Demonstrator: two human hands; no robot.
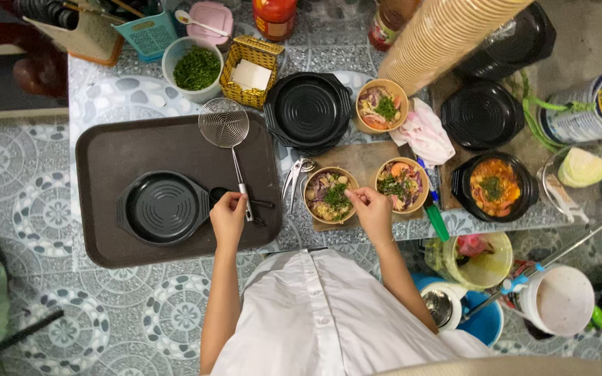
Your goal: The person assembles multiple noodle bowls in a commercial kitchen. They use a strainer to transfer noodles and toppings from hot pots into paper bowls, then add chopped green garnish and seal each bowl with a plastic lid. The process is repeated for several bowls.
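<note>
My left hand (228, 217) rests on the dark brown tray (106, 160), fingers closed around the handle of a wire skimmer (224, 124), next to a black ladle (219, 194). A black ridged pot (163, 207) sits on the tray to its left. My right hand (372, 212) pinches chopped green herbs over a paper bowl (329, 194) filled with noodles, purple cabbage and herbs. Two more filled paper bowls stand nearby, one (402, 184) just right of my hand and one (382, 106) farther back.
A bowl of chopped herbs (195, 68), a yellow basket (250, 71), stacked black pots (308, 110), another black pot (483, 115), a pot of red stew (495, 186), a tall stack of paper bowls (440, 38), metal tongs (292, 177) and a pink cloth (423, 132) crowd the counter. Buckets stand at the lower right.
</note>
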